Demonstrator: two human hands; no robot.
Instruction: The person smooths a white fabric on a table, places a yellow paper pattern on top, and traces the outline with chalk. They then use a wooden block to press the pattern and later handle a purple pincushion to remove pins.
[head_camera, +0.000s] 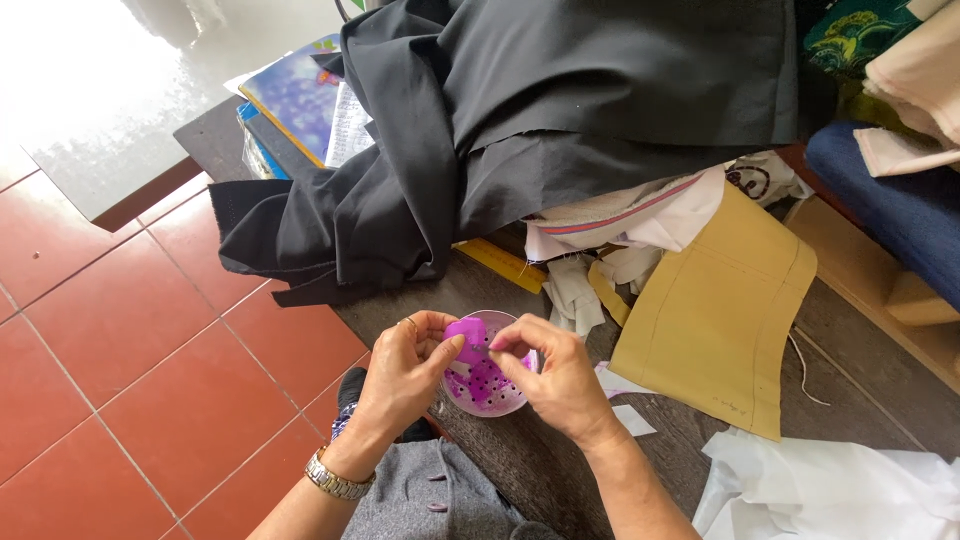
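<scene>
My left hand (405, 370) and my right hand (553, 375) meet over a small round clear container (485, 392) with a purple perforated insert, standing at the near edge of a dark wooden table (540, 460). The left thumb and fingers pinch a small purple piece (464, 331) above the container. My right fingertips pinch something thin right beside that purple piece; it is too small to identify. A watch sits on my left wrist and a ring on a left finger.
A large heap of black fabric (520, 120) covers the table's far side. A tan cut cloth piece (715, 320), white fabric scraps (830, 490), a yellow ruler (503, 264) and blue-covered books (292, 95) lie around. Red floor tiles (120, 340) are at left.
</scene>
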